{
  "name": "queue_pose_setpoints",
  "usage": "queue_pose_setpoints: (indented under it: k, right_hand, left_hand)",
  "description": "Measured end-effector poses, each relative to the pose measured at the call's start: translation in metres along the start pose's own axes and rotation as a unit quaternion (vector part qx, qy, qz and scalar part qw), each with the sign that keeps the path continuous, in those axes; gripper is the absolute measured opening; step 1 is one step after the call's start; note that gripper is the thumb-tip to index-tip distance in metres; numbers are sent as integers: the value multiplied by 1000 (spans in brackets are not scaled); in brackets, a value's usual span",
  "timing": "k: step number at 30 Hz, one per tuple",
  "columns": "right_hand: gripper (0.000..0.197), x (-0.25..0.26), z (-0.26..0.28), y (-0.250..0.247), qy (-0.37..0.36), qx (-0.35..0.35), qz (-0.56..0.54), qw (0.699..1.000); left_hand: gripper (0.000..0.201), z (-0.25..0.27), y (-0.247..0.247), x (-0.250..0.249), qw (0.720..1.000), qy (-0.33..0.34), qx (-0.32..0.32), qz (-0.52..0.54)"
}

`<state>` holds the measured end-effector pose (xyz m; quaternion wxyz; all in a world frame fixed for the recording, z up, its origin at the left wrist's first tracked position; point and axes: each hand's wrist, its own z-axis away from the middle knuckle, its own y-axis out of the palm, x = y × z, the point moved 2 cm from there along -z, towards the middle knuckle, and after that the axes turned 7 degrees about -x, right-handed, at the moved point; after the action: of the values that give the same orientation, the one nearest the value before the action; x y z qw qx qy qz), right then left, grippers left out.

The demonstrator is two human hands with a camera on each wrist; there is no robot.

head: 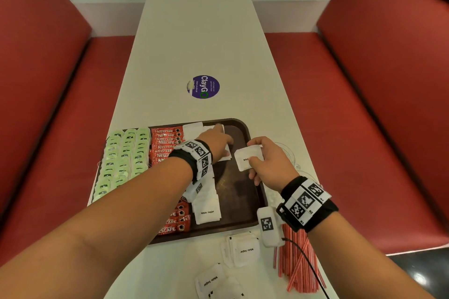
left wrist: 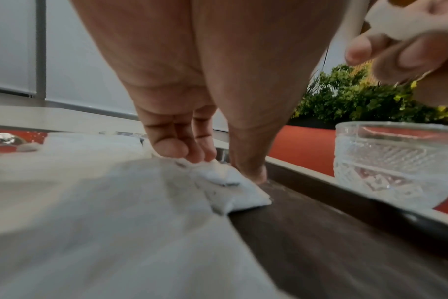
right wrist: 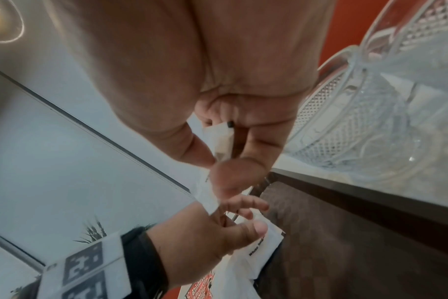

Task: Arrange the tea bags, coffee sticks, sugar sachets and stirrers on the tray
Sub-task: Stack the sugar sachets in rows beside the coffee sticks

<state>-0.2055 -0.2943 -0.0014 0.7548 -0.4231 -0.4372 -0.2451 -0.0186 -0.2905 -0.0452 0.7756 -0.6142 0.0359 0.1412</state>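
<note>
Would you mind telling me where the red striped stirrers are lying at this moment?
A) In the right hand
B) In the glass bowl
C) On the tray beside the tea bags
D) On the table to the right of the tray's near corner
D: the stirrers lie in a loose bundle on the white table, off the tray, while the right hand holds a white sugar sachet.

Diner: red booth seats (head: 364,104), table (head: 201,43)
</note>
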Motion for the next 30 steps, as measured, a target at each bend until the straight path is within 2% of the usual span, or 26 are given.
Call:
queue_pose_setpoints:
  k: [3, 5, 7, 9, 11, 14, 17, 19, 22, 25, 30]
  right_hand:
    - [29, 1, -1, 1, -5, 0, -8, 1000]
    - [27, 2, -1, 2, -10, -3, -9, 1000]
    - [27, 4, -1, 3, -14, 2, -21, 1000]
    - [25, 6, -1, 6, -9, 13, -41, 999]
    - [23, 9, 0, 7, -3, 22, -63, 998]
    - [30, 9, 3, 7, 8, 11, -72, 997]
    - [38, 6, 7, 3, 0, -5, -42, 999]
    - [32, 3, 9, 1, -19, -3, -8, 1000]
    - [19, 0, 16, -1, -55, 20, 50, 997]
    - [15, -3, 27, 1, -76, 61, 104, 990]
    - [16, -14, 44, 2, -91, 89, 201, 971]
  left_hand:
    - [34, 10, -19, 0, 995, 23, -45, 85]
    - [32, 20, -36, -1, 982, 34, -89, 165]
    - [26, 34, -46, -6, 970, 56, -81, 222]
    - [18, 46, -48, -10, 969, 83, -62, 223]
    - [14, 52, -45, -9, 968, 87, -72, 222]
    - [12, 51, -43, 6, 961, 36, -126, 243]
    - [14, 45, -37, 29, 960, -60, -156, 223]
    - [13, 39, -28, 36, 969, -86, -139, 187]
    - [12, 31, -10, 33, 982, -76, -84, 152]
    - [17, 26, 1, 29, 991, -63, -40, 106]
    - [21, 21, 0, 28, 995, -68, -55, 47]
